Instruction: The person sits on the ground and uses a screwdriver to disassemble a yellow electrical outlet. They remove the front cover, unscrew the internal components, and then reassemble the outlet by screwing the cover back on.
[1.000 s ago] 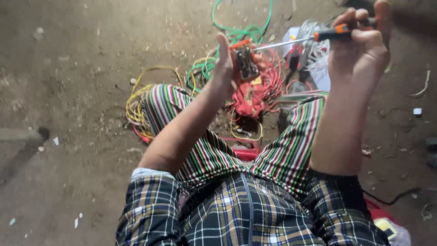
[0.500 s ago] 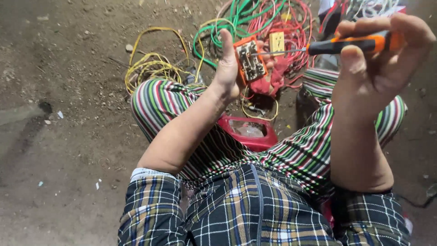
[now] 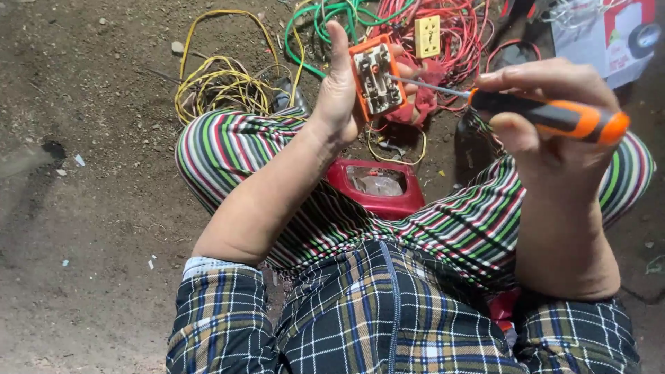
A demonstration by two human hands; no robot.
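Observation:
My left hand (image 3: 341,90) holds up a small orange electrical switch block (image 3: 375,75), its metal terminals facing me. My right hand (image 3: 547,131) grips a screwdriver (image 3: 554,114) by its black and orange handle. The thin metal shaft runs left and its tip rests on the block's terminals. Both hands are raised above my crossed legs in striped trousers (image 3: 443,228).
On the dirt floor lie coils of yellow wire (image 3: 215,83), green wire (image 3: 325,17) and red wire (image 3: 464,28), plus a yellow socket plate (image 3: 427,36). A red tray (image 3: 377,187) with a plastic bag sits between my legs. A white and red box (image 3: 609,34) stands top right.
My right hand has come down and left, bringing the screwdriver tip onto the block. The view has tilted, so both hands sit lower in the picture.

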